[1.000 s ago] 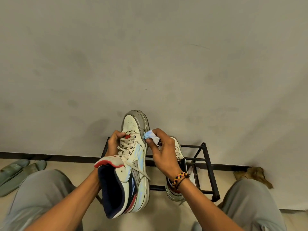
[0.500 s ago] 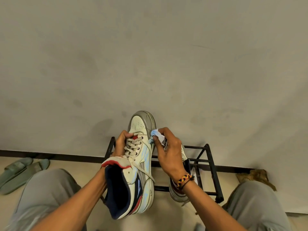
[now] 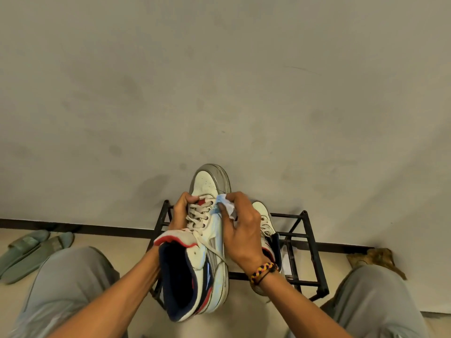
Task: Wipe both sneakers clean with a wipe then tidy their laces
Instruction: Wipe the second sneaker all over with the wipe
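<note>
A white sneaker point(image 3: 207, 269) with red and navy trim and a grey sole is held up in front of me, toe pointing at the wall. My left hand point(image 3: 179, 213) grips it from the left side beside the beige laces point(image 3: 199, 219). My right hand point(image 3: 240, 234) holds a crumpled pale blue wipe point(image 3: 225, 203) pressed on the sneaker's right side near the top eyelets. The second sneaker point(image 3: 264, 220) sits on the black metal rack point(image 3: 310, 240) behind my right hand, mostly hidden.
A grey wall fills the upper view, with a dark baseboard below it. A pair of green slippers point(image 3: 31, 250) lies on the floor at the left. A brown crumpled thing point(image 3: 375, 261) lies at the right by the baseboard. My grey-trousered knees flank the rack.
My right hand with the wipe has slid from the sneaker's upper right edge inward and down toward the laces. The sneaker has shifted slightly right and higher in view.
</note>
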